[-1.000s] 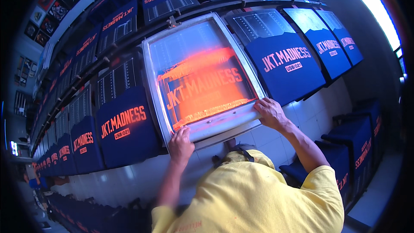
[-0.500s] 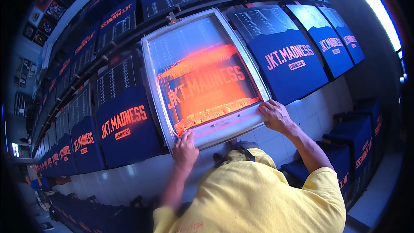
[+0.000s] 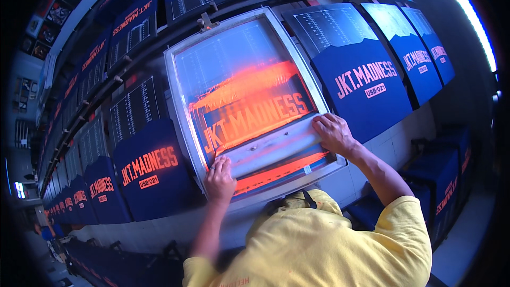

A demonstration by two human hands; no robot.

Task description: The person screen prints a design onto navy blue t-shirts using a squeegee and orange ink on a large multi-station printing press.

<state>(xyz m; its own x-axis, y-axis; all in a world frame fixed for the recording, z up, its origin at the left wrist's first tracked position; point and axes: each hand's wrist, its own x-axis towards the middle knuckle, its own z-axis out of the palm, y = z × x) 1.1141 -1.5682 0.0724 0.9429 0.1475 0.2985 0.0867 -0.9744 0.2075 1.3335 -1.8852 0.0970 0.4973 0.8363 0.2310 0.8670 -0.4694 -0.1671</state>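
A wide pale squeegee (image 3: 271, 148) lies across a screen-printing frame (image 3: 317, 82), tilted with its right end farther away. My left hand (image 3: 219, 179) is closed on its left end, and my right hand (image 3: 333, 132) grips the right end, fingers curled over the top. Orange ink (image 3: 239, 87) coats the middle of the mesh, showing large letters just beyond the squeegee. Another strip of orange ink (image 3: 255, 182) lies on the near side, by the frame's near rim. Under the screen is a dark panel, seen hazily through the mesh. The squeegee hides part of the mesh.
Printed navy fabric pieces lie on boards to the right (image 3: 366, 79) and left (image 3: 146, 165) of the frame. A long dark rail (image 3: 154, 40) runs behind them, with more boards beyond. Other navy pieces (image 3: 441, 180) hang at the lower right. A metal clamp (image 3: 206, 21) stands at the frame's far edge.
Both hands have pushed the squeegee away from the near rim, up to the lower edge of the letters. An ink strip and the near rim now show behind it.
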